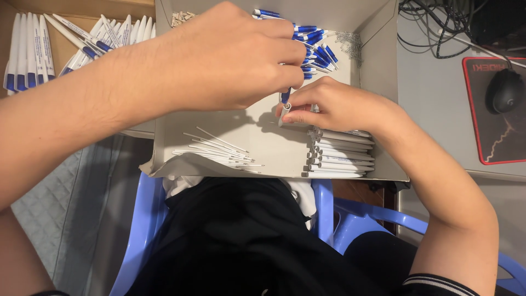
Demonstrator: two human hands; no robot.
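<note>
While both hands are kept over the box (383,49) centre, a pen barrel (283,115) is pinched in the right hand (334,107), tilted, tip up. A blue cap piece (286,96) is gripped by the left hand (230,60) and held touching the barrel's upper end. Blue caps (318,49) are heaped at the far wall, just beyond the hands. White barrels (339,153) are stacked against the near right edge, under the right wrist. Thin refills (219,151) are spread near the near left edge. Bare box floor is left between refills and barrels. Finished pens (33,52) are laid in a second box, left. A mouse (504,90) is seen on the counter (433,98), well apart.
</note>
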